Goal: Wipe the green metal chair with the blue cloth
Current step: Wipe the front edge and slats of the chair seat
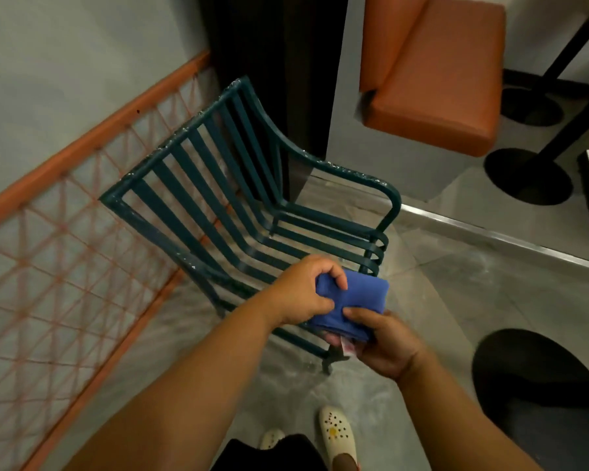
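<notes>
A dark green metal chair (218, 185) with slatted back and seat stands on the grey floor in front of me, its armrests speckled with pale marks. Above the seat's front edge I hold a folded blue cloth (361, 300) in both hands. My left hand (303, 290) pinches its upper left part from above. My right hand (385, 345) grips its lower edge from below. The cloth hangs clear of the chair and hides part of the seat's front right corner.
An orange metal frame with netting (65, 266) leans against the wall on the left. An orange padded bench (439, 79) and black round table bases (531, 175) stand at the right. A metal floor strip (490, 232) runs behind the chair. My feet in white clogs (337, 433) show below.
</notes>
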`<state>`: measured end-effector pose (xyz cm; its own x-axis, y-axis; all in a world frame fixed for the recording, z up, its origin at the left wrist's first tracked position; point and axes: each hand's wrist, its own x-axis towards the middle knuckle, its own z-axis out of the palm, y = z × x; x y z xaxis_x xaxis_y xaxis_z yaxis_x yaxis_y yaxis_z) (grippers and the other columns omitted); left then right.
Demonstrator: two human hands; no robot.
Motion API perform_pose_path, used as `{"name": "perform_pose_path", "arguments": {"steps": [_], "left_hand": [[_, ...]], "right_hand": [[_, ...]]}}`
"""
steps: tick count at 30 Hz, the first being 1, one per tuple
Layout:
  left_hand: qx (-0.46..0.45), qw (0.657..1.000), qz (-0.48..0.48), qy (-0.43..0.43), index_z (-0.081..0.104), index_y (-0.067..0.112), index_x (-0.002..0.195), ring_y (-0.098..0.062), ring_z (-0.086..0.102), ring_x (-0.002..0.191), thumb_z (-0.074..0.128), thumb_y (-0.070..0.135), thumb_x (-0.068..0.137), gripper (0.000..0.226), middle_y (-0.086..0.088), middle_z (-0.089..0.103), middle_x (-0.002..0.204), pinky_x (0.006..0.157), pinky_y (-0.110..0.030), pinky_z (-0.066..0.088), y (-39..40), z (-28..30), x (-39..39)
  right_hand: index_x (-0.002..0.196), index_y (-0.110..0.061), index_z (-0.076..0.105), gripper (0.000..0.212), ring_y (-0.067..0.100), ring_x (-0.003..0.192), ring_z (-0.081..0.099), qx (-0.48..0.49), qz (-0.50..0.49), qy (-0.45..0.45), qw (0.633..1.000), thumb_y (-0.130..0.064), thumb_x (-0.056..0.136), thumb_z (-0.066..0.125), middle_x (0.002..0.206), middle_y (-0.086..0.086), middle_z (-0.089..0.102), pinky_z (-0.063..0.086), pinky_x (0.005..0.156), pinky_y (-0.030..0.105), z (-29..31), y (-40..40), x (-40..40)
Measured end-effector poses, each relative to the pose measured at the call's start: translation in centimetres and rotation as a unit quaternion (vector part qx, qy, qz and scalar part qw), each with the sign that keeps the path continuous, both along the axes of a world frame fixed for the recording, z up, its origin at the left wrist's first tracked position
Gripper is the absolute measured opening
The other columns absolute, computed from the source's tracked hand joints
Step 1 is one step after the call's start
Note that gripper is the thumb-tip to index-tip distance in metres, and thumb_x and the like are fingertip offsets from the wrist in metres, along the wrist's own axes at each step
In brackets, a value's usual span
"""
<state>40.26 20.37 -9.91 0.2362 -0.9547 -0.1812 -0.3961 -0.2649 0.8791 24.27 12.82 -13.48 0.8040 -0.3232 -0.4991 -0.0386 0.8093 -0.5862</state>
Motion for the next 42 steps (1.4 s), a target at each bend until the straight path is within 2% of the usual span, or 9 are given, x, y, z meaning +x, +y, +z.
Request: {"name": "perform_pose_path", "arguments": {"steps": [4,11,15,18,23,26,30,36,42], "left_hand": [[0.062,0.996,0.033,-0.049,0.058,0.031,0.113,-0.013,0.051,0.112,0.064,0.002,0.079,0.045,0.006,0.048,0.123,0.091,-0.026,0.047,-1.2,-5.7,-0.8],[0.214,0.952,0.024,-0.218,0.042,0.028,0.138,-0.021,0.043,0.127,0.067,0.014,0.084,0.062,0.002,0.042,0.141,0.105,-0.037,0.040,-0.6,-12.1,-0.7],[0.258,0.918,-0.014,-0.303,0.039,0.029,0.140,-0.023,0.042,0.128,0.071,0.017,0.079,0.070,0.001,0.047,0.140,0.111,-0.043,0.032,-0.7,-14.8,-0.2],[0.290,0.880,-0.055,-0.371,0.039,0.028,0.140,-0.023,0.041,0.130,0.068,0.013,0.080,0.068,0.000,0.049,0.139,0.117,-0.047,0.018,-1.1,-16.1,-0.5],[0.291,0.842,-0.087,-0.447,0.055,0.026,0.121,-0.021,0.054,0.113,0.067,0.020,0.081,0.043,0.001,0.063,0.113,0.117,-0.048,0.002,-1.3,-17.9,-0.5],[0.287,0.825,-0.098,-0.478,0.061,0.026,0.106,-0.020,0.059,0.096,0.061,0.026,0.087,0.020,0.003,0.065,0.095,0.117,-0.047,-0.003,-1.9,-17.8,-0.2],[0.298,0.803,-0.123,-0.501,0.060,0.026,0.103,-0.021,0.062,0.094,0.060,0.033,0.089,0.016,0.002,0.066,0.092,0.117,-0.050,-0.005,-2.5,-17.4,-0.2],[0.302,0.799,-0.114,-0.507,0.062,0.027,0.105,-0.020,0.062,0.092,0.062,0.032,0.088,0.018,0.002,0.067,0.088,0.118,-0.049,-0.003,-2.4,-17.5,-0.4],[0.310,0.796,-0.127,-0.505,0.063,0.027,0.099,-0.020,0.063,0.089,0.062,0.032,0.088,0.012,0.003,0.066,0.083,0.115,-0.050,-0.006,-2.8,-17.1,-0.3]], "right_hand": [[0.125,-0.016,0.049,0.047,0.038,0.087,0.067,-0.053,-0.042,0.140,0.988,0.005,0.084,0.058,0.106,0.022,0.066,0.059,0.065,0.042,-4.6,-0.4,-2.2],[0.127,-0.033,0.047,0.033,0.031,0.099,0.060,-0.216,-0.067,0.293,0.929,-0.022,0.096,0.053,0.115,0.013,0.060,0.052,0.082,0.042,-11.6,0.8,-4.0],[0.140,-0.033,0.041,0.055,0.013,0.113,0.047,-0.451,-0.010,0.330,0.829,-0.013,0.092,0.059,0.133,0.004,0.043,0.039,0.098,0.023,-15.1,1.3,-2.3],[0.139,-0.046,0.034,0.068,0.019,0.135,0.031,-0.524,0.071,0.306,0.792,-0.019,0.086,0.066,0.151,0.003,0.023,0.031,0.112,0.032,-18.1,2.9,-1.9],[0.130,-0.041,0.041,0.066,0.015,0.133,0.031,-0.490,0.059,0.303,0.815,-0.060,0.072,0.068,0.149,-0.005,0.022,0.036,0.106,0.028,-19.1,3.4,-1.6],[0.133,-0.036,0.043,0.054,0.025,0.135,0.034,-0.548,0.040,0.337,0.764,-0.043,0.084,0.065,0.147,-0.003,0.035,0.036,0.107,0.034,-18.7,3.2,0.5],[0.146,-0.042,0.023,0.071,0.022,0.146,-0.001,-0.636,0.070,0.306,0.705,-0.019,0.091,0.061,0.155,-0.011,0.006,0.019,0.111,0.033,-19.1,5.3,0.0],[0.144,-0.038,0.025,0.055,0.016,0.147,0.006,-0.488,0.023,0.364,0.793,-0.022,0.098,0.049,0.158,-0.007,0.014,0.009,0.112,0.024,-19.6,4.0,-0.5],[0.143,-0.046,0.014,0.062,0.008,0.143,-0.013,-0.567,0.088,0.321,0.753,-0.021,0.098,0.049,0.152,-0.020,-0.007,-0.002,0.111,0.025,-19.0,5.6,-1.1]]}}
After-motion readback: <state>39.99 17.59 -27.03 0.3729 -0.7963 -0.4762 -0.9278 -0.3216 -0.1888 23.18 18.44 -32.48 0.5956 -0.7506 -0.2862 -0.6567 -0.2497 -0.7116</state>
